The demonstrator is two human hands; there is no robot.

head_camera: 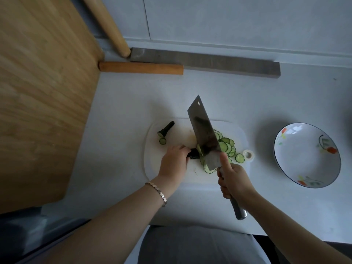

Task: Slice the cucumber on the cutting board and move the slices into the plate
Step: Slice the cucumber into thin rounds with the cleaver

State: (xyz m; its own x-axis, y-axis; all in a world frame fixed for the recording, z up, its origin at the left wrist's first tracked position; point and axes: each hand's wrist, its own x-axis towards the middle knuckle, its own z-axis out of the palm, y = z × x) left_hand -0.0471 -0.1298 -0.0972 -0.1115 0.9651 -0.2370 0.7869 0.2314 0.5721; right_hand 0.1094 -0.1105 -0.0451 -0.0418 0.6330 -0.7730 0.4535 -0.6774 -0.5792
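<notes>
On the white cutting board (pixel 152 164) lies a short dark-green cucumber stub (pixel 194 154). My left hand (pixel 174 161) holds it with curled fingers. My right hand (pixel 233 181) grips the metal handle of a cleaver (pixel 203 130). The wide blade stands at the cut end of the stub. Several thin cucumber slices (pixel 226 147) lie in a heap to the blade's right. A cut-off cucumber end (pixel 166 129) and one loose slice (pixel 162 141) lie at the board's far left. The flowered plate (pixel 285 164) stands to the right with nothing in it.
A large wooden board (pixel 42 92) fills the left side. A wooden rolling pin (pixel 106 23), a short wooden stick (pixel 141 68) and a grey bar (pixel 219 62) lie at the back by the wall. The counter's front edge is close to my body.
</notes>
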